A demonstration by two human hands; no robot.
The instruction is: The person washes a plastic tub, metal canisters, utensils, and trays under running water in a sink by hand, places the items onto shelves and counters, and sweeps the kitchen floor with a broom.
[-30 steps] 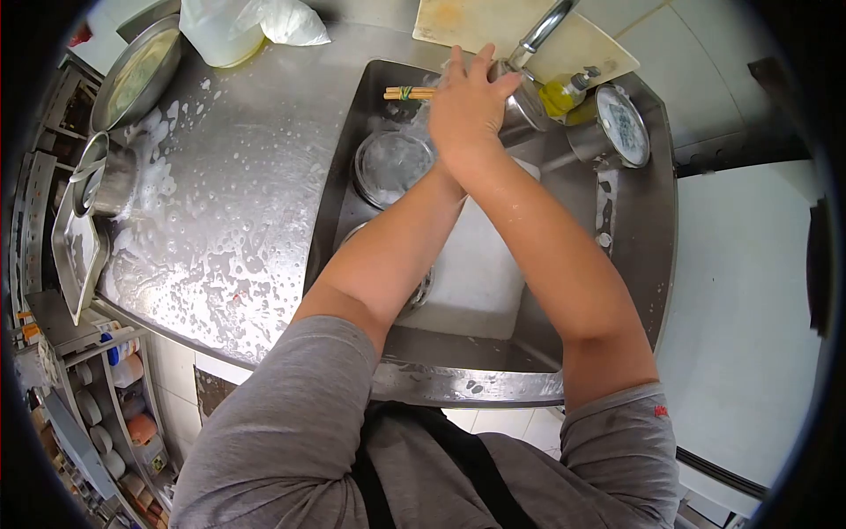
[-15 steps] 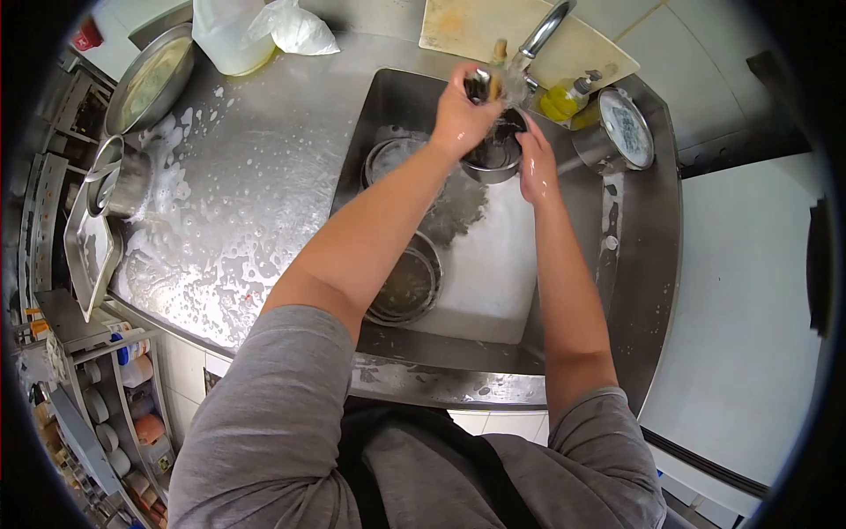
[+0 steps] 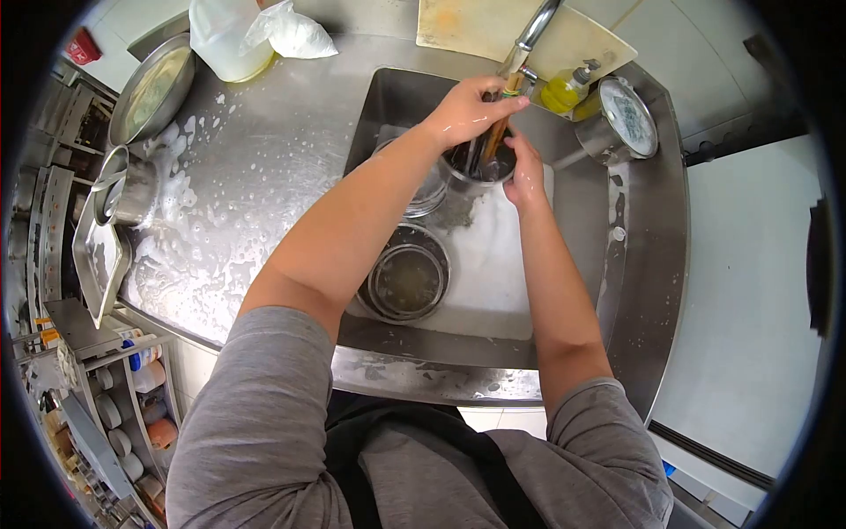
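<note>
My left hand [image 3: 476, 110] is closed around a bunch of long-handled utensils [image 3: 497, 139], some dark and one wooden. It holds them nearly upright beneath the tap [image 3: 534, 33]; their lower ends are down in a round metal pot [image 3: 480, 182]. My right hand [image 3: 527, 169] grips the right side of that pot, which is over the sink [image 3: 388, 84]. Fingers partly hide the utensils, so their exact kinds cannot be made out. Below and left of the pot, round metal containers [image 3: 407, 284] stand in the sink, the nearest one with cloudy water in it.
A white board [image 3: 493, 264] lies in the sink. Soap suds cover the steel counter [image 3: 264, 159] at left, near a large bowl [image 3: 154, 93] and a metal jug [image 3: 132, 189]. Behind the sink are a yellow soap bottle [image 3: 564, 91] and a foamy pot [image 3: 608, 145].
The utensils have gone from a slanted, splashing position under the tap to nearly upright in the pot. My left hand has moved slightly right, and the pot is a little nearer to me.
</note>
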